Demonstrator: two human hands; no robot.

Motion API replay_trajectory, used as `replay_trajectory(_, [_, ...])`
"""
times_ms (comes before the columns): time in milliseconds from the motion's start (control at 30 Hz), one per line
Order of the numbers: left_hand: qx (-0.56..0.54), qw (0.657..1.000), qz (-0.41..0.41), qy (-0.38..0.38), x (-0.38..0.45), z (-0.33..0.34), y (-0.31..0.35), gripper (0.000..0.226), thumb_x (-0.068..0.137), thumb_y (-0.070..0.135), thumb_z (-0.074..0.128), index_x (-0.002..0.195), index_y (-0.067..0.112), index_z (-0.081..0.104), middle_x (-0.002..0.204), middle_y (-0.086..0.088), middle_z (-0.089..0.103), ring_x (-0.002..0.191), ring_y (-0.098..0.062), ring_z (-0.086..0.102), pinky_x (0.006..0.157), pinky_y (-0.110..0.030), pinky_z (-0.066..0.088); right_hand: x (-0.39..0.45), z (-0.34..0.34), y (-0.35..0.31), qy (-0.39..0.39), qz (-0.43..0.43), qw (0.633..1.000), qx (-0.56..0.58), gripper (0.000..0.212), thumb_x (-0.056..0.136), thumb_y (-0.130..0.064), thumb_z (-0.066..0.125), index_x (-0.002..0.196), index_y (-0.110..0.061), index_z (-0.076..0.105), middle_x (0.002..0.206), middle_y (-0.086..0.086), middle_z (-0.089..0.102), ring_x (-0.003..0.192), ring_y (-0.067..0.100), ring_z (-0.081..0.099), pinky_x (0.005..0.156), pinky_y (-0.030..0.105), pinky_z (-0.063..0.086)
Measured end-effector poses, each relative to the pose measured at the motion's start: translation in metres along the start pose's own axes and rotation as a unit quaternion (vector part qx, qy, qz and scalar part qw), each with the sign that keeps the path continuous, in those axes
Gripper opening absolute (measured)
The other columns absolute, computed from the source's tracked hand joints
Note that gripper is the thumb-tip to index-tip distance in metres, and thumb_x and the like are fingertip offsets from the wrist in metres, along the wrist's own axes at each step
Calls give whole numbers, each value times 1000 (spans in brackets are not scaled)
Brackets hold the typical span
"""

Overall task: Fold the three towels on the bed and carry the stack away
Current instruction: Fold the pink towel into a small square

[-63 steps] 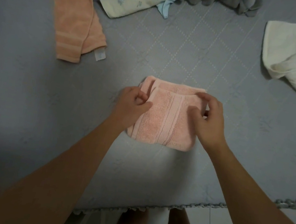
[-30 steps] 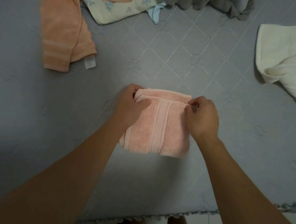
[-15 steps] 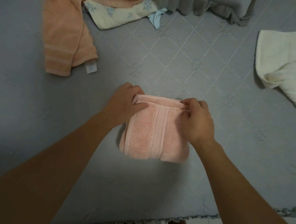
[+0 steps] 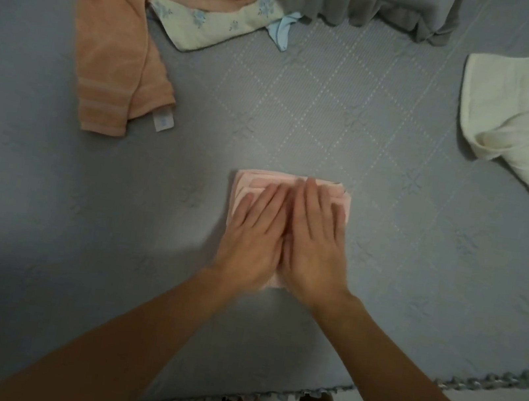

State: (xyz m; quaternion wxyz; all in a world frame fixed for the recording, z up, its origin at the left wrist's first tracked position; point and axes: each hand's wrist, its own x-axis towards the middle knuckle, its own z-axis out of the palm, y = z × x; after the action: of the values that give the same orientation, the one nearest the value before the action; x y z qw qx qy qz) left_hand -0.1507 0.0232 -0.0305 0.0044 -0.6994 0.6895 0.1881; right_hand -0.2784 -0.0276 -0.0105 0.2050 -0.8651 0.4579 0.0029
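I am holding both arms out in front of me, bare forearms angling inward from the lower corners so that my wrists are nearly meeting. My left hand [image 4: 252,233] is lying palm down, its fingers [image 4: 268,197] straight and close together, pointing away from me and slightly to the right. My right hand [image 4: 315,243] is lying flat beside it in the same way, its fingers [image 4: 316,201] extended and reaching a little farther forward. The inner edges of the two hands are touching along the thumbs' side. Neither hand is curling or pinching; both are pressing down flat. My legs are showing at the bottom edge, between my arms.
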Motion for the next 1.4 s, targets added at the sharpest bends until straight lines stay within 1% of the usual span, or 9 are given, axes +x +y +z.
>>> replay_trajectory(267, [46,999,19,-17,12,26,-55,65,99,49,20,156,20,6,165,-6,7,151,-24,7,118,-57,16,-3,26,59,-95,22,990,-104,71,98,-44,24,155,-8,3,164,10,-1,151,29,-1,120,51,0])
replay_trajectory(500, [-56,995,-81,34,1,14,-45,81,92,58,35,155,15,6,163,-17,5,150,-35,6,119,-52,13,-15,15,43,-49,202,976,70,86,93,-47,47,155,-8,2,164,12,2,150,27,4,120,44,5])
replay_trajectory(567, [-208,955,-190,93,-17,10,-39,88,85,60,50,153,20,11,159,-14,19,145,-29,22,117,-41,22,-29,5,38,15,262,951,165,75,87,-45,59,147,-12,30,152,10,34,138,23,33,115,42,29])
replay_trajectory(633, [-424,851,-286,121,-37,5,-32,84,77,57,66,145,33,23,138,0,43,120,-6,50,97,-20,46,-44,-2,31,42,321,896,303,50,82,-46,66,124,-22,53,121,-6,59,109,9,56,95,37,51])
replay_trajectory(733, [-555,772,-302,64,-66,8,-26,75,65,47,81,125,42,36,114,11,57,96,7,61,75,-14,56,-63,-1,26,9,382,790,479,42,76,-44,77,110,-27,59,103,-10,67,93,7,66,78,27,58])
replay_trajectory(900, [-528,813,-245,-22,-84,18,-29,84,60,20,90,115,42,31,116,18,51,101,14,56,73,-7,49,-75,5,44,-117,341,805,471,54,73,-29,83,119,-26,54,109,-13,64,96,2,63,71,15,53])
replay_trajectory(1067, [-491,830,-263,41,-79,21,-28,63,71,9,82,98,40,34,99,15,58,84,15,61,65,-3,46,-71,1,59,-92,307,841,436,21,79,-17,76,93,-25,62,91,-12,68,75,-7,64,59,9,48])
replay_trajectory(1300, [-488,804,-304,153,-85,26,-6,36,78,11,74,80,31,45,77,12,48,65,9,49,63,-5,40,-71,-4,58,-45,316,791,522,13,87,-4,64,93,-16,64,91,0,70,81,8,66,66,17,52])
replay_trajectory(1400, [-497,791,-326,145,-95,26,2,29,79,24,76,89,36,51,89,15,55,78,8,53,69,-8,41,-83,-2,57,-76,315,760,563,30,85,1,64,109,-16,64,96,-3,73,79,4,67,61,12,49])
